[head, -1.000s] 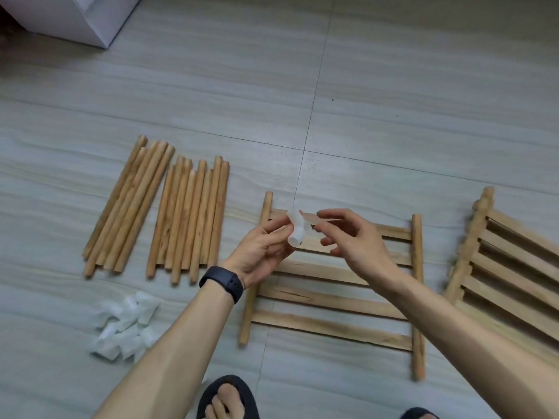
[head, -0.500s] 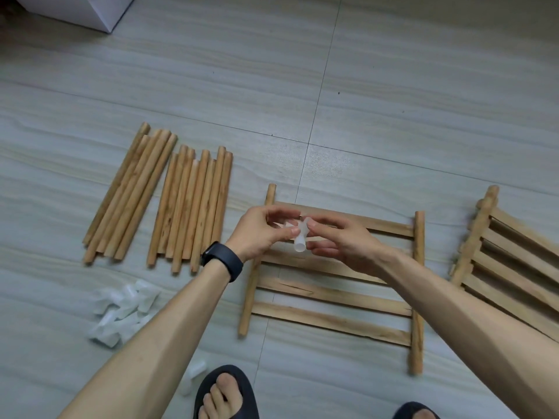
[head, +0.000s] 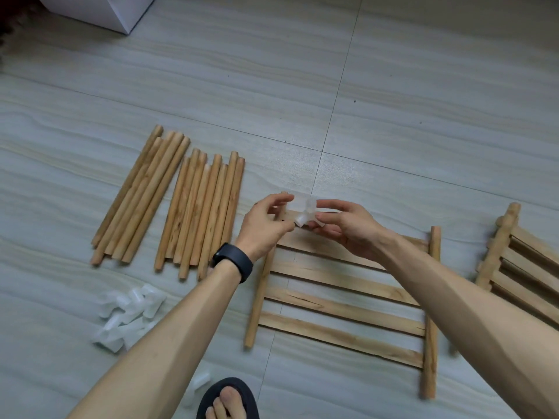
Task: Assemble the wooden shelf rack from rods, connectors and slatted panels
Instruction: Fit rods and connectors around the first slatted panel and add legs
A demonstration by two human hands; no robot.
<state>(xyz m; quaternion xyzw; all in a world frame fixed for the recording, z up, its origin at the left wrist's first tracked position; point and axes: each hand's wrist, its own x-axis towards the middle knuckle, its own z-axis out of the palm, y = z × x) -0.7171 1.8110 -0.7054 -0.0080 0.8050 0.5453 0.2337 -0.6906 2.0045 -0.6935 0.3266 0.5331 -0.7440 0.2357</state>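
Head camera, nearest first: a heap of translucent white plastic connectors (head: 130,316) lies at left on the grey tiled floor (head: 423,116). Above the flat slatted wooden panel (head: 341,297), the left hand (head: 266,225) and right hand (head: 348,229), fingers curled, together pinch one translucent three-way connector (head: 305,213). Farther left lie light round wooden rods (head: 181,204) in two bundles.

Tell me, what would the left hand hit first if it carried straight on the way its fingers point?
The left hand points right, at the white connector its fingertips seem to pinch; just beyond is the right hand. Depth is unclear.
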